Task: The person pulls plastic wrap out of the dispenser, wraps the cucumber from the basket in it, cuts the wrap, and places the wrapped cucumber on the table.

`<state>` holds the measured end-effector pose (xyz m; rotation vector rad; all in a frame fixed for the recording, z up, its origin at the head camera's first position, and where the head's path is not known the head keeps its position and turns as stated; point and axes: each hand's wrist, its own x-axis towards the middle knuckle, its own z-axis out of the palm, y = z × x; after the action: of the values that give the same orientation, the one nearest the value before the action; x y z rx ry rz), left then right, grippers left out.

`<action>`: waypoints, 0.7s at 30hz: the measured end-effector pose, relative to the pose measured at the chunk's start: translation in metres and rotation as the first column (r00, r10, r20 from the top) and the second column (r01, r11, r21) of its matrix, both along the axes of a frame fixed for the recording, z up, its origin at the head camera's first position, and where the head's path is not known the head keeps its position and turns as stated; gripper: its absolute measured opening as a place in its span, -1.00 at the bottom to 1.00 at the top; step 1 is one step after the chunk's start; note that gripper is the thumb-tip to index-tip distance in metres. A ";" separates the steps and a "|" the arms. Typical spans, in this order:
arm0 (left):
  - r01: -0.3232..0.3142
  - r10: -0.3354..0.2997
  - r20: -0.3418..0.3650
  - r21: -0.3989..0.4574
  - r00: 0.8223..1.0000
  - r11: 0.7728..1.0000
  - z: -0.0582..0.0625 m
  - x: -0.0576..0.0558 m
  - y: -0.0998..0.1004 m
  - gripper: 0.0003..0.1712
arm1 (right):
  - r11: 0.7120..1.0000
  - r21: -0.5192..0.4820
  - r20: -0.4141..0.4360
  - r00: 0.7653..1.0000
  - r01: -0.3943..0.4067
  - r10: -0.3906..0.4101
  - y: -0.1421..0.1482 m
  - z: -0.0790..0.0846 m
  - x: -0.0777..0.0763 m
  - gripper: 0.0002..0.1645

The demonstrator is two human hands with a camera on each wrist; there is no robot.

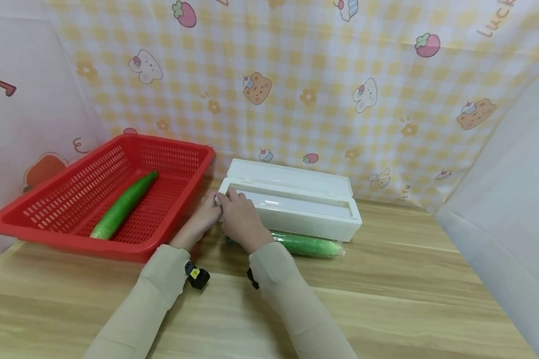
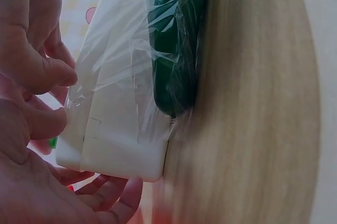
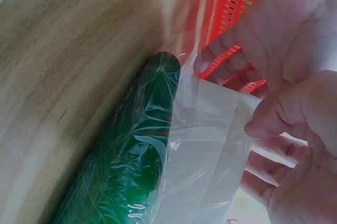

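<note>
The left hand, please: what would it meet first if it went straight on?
The left hand would probably meet the left end of the white rectangular box; they seem to touch, though depth is unclear.

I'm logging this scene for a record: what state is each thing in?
White box: open, lid tilted back.
Clear film: wrinkled, over the box's front.
Front cucumber: covered in film.
Red basket: upright, uncovered.
Basket cucumber: bare, lying down.
Left hand: holding the box's left end.
Right hand: pinching the film.
</note>
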<state>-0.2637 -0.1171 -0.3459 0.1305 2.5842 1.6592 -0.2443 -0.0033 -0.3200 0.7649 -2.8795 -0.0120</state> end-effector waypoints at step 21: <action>-0.049 0.045 -0.081 -0.037 0.996 0.998 -0.005 -0.004 0.003 -0.49 | 0.992 -0.123 0.129 0.992 0.013 0.003 0.011 0.006 -0.003 -0.35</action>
<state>-0.2675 -0.1143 -0.3509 0.1382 2.6973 1.6508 -0.2469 0.0079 -0.3141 0.7622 -2.9685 0.2214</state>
